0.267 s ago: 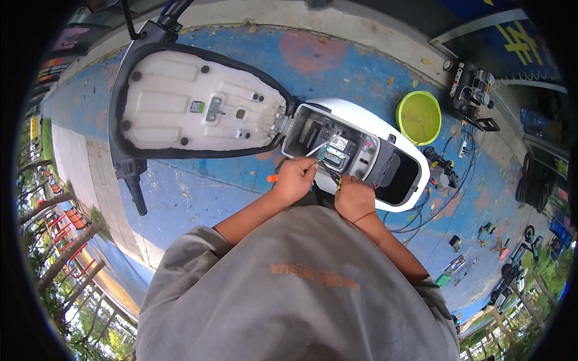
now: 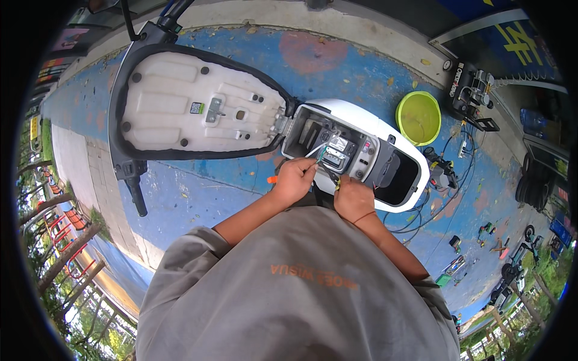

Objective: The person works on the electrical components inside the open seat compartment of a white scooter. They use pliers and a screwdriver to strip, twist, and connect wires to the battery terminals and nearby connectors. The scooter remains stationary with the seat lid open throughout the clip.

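Observation:
A white scooter (image 2: 331, 108) has its seat (image 2: 165, 102) flipped open to the left, exposing a compartment (image 2: 295, 123) with a silver component (image 2: 337, 145) and loose wires (image 2: 318, 150). My left hand (image 2: 295, 179) is closed, pinching thin white and green wires at the compartment's lower edge; an orange-tipped item (image 2: 272, 179) pokes out beside it. My right hand (image 2: 352, 195) is closed around a small dark tool with yellow on its handle (image 2: 336, 183), its front end near the left fingertips. The tool's exact type is too small to tell.
On the painted ground at right are a yellow basin (image 2: 418, 118), an air compressor (image 2: 472, 90), a machine with hoses (image 2: 439, 168), stacked tires (image 2: 530, 183) and scattered tools (image 2: 457, 265). The handlebar grip (image 2: 137, 195) juts out at left. Trees and red playground equipment stand at far left.

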The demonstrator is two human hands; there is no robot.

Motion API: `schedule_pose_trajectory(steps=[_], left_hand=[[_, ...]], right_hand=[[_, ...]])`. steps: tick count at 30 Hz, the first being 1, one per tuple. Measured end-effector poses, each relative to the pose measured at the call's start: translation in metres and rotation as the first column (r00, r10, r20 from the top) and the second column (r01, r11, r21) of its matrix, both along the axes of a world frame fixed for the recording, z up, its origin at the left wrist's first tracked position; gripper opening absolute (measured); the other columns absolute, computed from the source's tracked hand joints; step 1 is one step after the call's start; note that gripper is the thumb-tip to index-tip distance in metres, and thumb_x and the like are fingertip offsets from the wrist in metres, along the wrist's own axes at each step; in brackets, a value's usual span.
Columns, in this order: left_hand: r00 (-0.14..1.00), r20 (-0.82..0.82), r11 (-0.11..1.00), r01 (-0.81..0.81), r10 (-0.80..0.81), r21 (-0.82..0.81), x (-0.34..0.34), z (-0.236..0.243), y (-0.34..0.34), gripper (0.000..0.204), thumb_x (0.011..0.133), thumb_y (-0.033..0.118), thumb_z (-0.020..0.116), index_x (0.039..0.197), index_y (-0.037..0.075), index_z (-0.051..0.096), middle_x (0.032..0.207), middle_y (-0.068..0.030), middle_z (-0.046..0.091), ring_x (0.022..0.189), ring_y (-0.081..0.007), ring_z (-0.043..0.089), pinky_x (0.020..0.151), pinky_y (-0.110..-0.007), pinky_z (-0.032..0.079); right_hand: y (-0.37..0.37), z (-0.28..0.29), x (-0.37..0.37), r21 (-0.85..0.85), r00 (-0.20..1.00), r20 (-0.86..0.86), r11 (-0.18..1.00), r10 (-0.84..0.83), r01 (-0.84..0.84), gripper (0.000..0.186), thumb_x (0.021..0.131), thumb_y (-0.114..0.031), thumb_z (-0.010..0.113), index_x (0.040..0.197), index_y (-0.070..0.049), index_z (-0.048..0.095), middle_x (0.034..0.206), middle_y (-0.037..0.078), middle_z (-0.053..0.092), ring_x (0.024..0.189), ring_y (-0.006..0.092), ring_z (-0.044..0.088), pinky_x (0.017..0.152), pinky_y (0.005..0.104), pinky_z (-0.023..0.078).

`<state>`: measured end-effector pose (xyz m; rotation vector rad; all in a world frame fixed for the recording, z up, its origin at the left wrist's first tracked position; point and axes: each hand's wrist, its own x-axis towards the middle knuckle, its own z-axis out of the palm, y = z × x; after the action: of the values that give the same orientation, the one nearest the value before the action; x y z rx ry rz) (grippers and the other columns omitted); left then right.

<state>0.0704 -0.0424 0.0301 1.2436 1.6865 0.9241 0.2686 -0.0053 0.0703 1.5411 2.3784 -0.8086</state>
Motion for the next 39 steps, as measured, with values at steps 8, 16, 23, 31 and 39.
schedule_pose_trajectory(steps=[8,16,23,31,39], left_hand=[[0.993,0.118,0.989,0.020,-0.003,-0.145,-0.003,0.008,-0.002,0.015,0.099,0.011,0.066,0.101,-0.002,0.073,0.083,-0.0189,0.069,0.073,-0.0329,0.066,0.068,-0.039,0.051],[0.955,0.293,0.989,0.080,-0.041,-0.123,-0.011,-0.009,-0.005,0.020,0.105,0.013,0.059,0.098,-0.002,0.070,0.085,-0.0127,0.071,0.078,-0.0189,0.064,0.076,-0.033,0.052],[0.850,0.527,0.987,0.085,0.001,-0.139,-0.018,-0.007,0.007,0.025,0.109,0.016,0.055,0.098,0.000,0.070,0.091,-0.0034,0.070,0.089,-0.0103,0.062,0.085,-0.029,0.050],[0.948,0.043,0.931,0.317,-0.315,-0.181,-0.008,-0.023,0.008,0.018,0.097,0.018,0.059,0.098,0.000,0.061,0.090,-0.0245,0.065,0.093,-0.0472,0.064,0.080,-0.056,0.047],[0.966,0.100,0.961,0.249,-0.238,-0.117,0.007,-0.025,-0.001,0.047,0.081,0.041,0.083,0.093,-0.001,0.069,0.086,-0.0208,0.071,0.086,-0.0431,0.070,0.072,-0.051,0.053]], right_hand=[[-0.002,-0.016,0.005,-0.050,0.999,-0.041,0.998,0.034,-0.036,0.033,0.097,-0.034,0.065,0.096,-0.001,0.067,0.082,0.021,0.072,0.075,0.0400,0.072,0.071,0.0503,0.057],[0.020,-0.021,0.016,-0.779,0.953,-0.176,0.627,-0.247,0.018,0.049,0.108,-0.045,0.054,0.082,-0.004,0.064,0.069,0.011,0.066,0.063,0.0266,0.063,0.066,0.0437,0.049],[0.029,-0.010,0.015,-0.916,0.814,-0.203,0.399,-0.544,0.039,0.051,0.108,-0.044,0.056,0.072,-0.007,0.059,0.062,0.001,0.059,0.057,0.0124,0.051,0.058,0.0336,0.043],[0.000,-0.096,0.057,-0.582,0.925,-0.262,0.810,-0.274,0.076,0.048,0.104,-0.038,0.056,0.078,0.001,0.065,0.060,0.017,0.062,0.054,0.0367,0.064,0.057,0.0475,0.050],[0.032,-0.097,0.073,-0.534,0.999,-0.025,0.845,-0.039,0.020,0.023,0.101,-0.030,0.067,0.093,-0.009,0.062,0.085,0.013,0.072,0.061,0.0264,0.062,0.056,0.0423,0.048]])
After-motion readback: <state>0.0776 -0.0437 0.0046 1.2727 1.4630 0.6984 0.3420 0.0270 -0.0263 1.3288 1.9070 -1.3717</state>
